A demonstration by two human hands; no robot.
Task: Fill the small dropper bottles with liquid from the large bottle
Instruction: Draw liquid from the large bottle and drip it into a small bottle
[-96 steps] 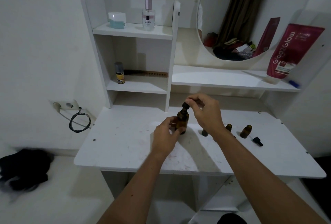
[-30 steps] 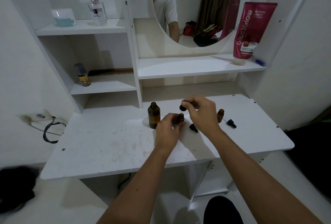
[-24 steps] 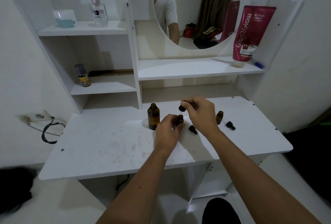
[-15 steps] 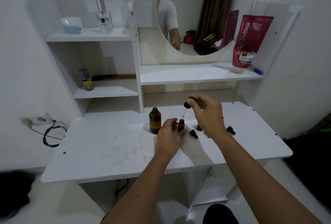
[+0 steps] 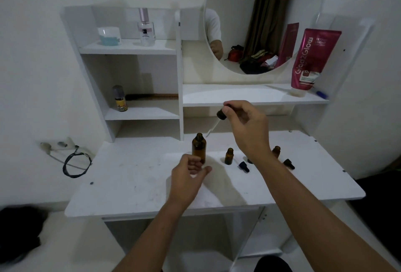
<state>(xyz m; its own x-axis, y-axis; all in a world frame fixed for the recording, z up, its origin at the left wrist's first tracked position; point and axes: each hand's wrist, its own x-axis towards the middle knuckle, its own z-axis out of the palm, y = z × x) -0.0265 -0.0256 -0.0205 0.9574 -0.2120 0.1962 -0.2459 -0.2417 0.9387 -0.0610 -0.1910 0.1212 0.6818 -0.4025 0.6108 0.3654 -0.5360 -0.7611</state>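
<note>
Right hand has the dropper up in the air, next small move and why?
Probably lower the dropper tip into the large bottle to draw liquid. The right hand pinches its bulb, the glass tip hangs just beside the bottle's open neck, and the left hand reaches toward the bottle's base, likely to steady it.

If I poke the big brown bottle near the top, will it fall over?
Quite possibly. The big brown bottle is tall and narrow and stands upright on the white table, so a high push may tip it. It has no cap, so anything inside could spill. It looks like glass, so probably hard, slippery and breakable.
</note>
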